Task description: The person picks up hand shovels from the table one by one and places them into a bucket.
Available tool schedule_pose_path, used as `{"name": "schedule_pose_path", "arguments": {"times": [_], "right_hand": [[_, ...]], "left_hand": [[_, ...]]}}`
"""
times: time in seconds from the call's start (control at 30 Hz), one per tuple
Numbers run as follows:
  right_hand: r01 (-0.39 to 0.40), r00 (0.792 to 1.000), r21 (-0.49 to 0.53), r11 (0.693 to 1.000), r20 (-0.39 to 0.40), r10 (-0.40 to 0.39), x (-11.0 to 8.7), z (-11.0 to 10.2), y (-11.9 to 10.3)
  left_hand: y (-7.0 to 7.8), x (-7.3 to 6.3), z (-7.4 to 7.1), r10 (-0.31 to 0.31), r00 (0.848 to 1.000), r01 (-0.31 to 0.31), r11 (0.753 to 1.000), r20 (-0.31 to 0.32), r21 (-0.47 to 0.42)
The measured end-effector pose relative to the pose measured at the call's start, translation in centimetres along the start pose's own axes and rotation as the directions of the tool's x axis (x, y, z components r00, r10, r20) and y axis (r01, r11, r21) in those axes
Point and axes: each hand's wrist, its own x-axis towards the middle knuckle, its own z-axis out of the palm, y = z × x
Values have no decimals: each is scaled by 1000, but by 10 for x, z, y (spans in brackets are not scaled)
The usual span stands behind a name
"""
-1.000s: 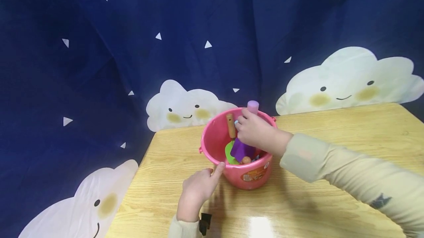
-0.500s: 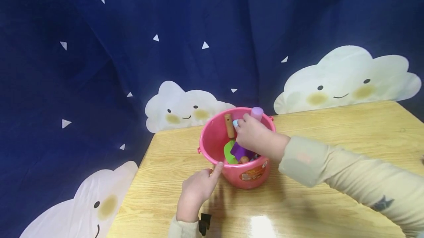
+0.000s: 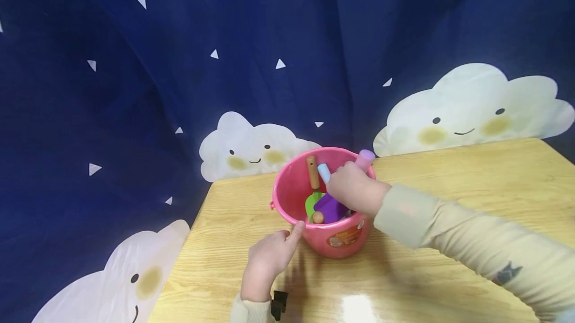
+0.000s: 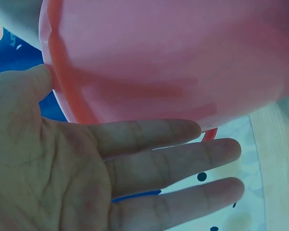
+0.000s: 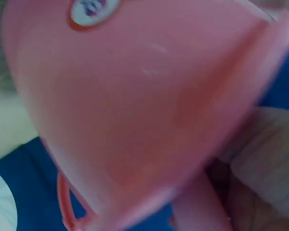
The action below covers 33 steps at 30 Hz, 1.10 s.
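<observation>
A pink bucket (image 3: 292, 188) stands on the table. My left hand (image 3: 269, 258) is at its near-left rim, thumb on the rim; in the left wrist view the fingers (image 4: 173, 166) stretch straight along its outside. My right hand (image 3: 355, 188) reaches inside at the right, fingertips hidden, so I cannot tell what it holds. Right beside it a lilac cylinder (image 3: 366, 157) sticks up over the rim. Also in the bucket are a purple scoop-like piece (image 3: 331, 208), a light blue handle (image 3: 324, 172), a green shovel (image 3: 311, 203) with a wooden handle (image 3: 313, 172) and a small brown ball (image 3: 318, 217).
The wooden table (image 3: 471, 183) extends on both sides of the bucket and ends at a dark blue curtain (image 3: 251, 13) with smiling clouds. A black clip-like piece (image 3: 279, 304) shows beside the left wrist.
My right hand has shifted right and a little lower in the bucket. The lilac cylinder has tipped rightward, the brown ball has moved left, and more of the blue handle shows. Left hand unchanged.
</observation>
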Motion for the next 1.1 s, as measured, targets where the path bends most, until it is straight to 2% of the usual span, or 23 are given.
{"name": "schedule_pose_path", "arguments": {"times": [0.2, 0.33, 0.43, 0.63, 0.83, 0.93, 1.1], "right_hand": [[45, 996, -47, 998, -69, -49, 0, 8, -10], [56, 997, -55, 997, -41, -58, 5, 8, -14], [63, 996, -73, 995, -57, -67, 6, 7, -16], [51, 988, -87, 995, -142, -63, 3, 2, -14], [45, 971, -37, 998, -232, -53, -5, -5, -5], [44, 954, -7, 999, -297, -44, -11, -8, 2], [33, 947, 69, 997, -323, -9, -23, -16, 17]], "left_hand": [[1, 1, 1, 1, 1000, -1, 1000, 0, 0], [0, 1, 1, -3, 1000, 3, 1000, 2, 1], [-1, 1, 1, -5, 1000, 5, 1000, 5, -2], [0, 1, -1, 1, 1000, -1, 1000, 9, -4], [1, 1, -3, 2, 1000, -2, 1000, 14, 5], [1, 1, -2, -1, 1000, 0, 1000, 15, 6], [1, 1, -2, -6, 1000, 6, 1000, 14, 7]]}}
